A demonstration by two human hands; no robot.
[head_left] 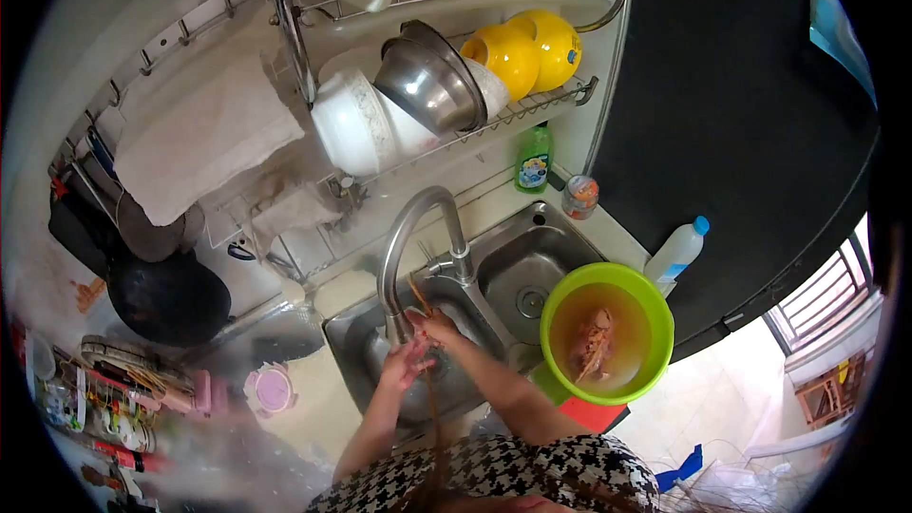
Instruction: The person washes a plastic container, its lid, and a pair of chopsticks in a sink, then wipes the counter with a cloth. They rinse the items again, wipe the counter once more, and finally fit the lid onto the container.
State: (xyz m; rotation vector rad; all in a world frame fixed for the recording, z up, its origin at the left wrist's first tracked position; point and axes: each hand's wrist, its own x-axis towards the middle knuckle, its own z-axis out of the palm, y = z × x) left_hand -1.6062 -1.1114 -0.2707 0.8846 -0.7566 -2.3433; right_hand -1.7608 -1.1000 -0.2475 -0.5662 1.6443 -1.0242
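Both my hands are in the left basin of the steel sink (465, 410), close under the curved faucet (391, 256). My left hand (408, 364) is below the spout with its fingers partly spread. Just right of it, my right hand (434, 328) has its fingers bent, and a thin brownish stick-like piece (419, 294) rises beside it. Whether that hand grips the piece is too small to tell. To the right, a green bucket (665, 323) holds cloudy liquid with a pinkish piece of meat or bone (597, 347).
Above the sink, a wire rack (532, 112) carries white bowls (353, 123), a steel bowl (432, 81) and yellow bowls (513, 59). Green soap (534, 161), a jar (580, 197) and a white bottle (676, 252) stand behind and right. A black wok (166, 294) hangs left.
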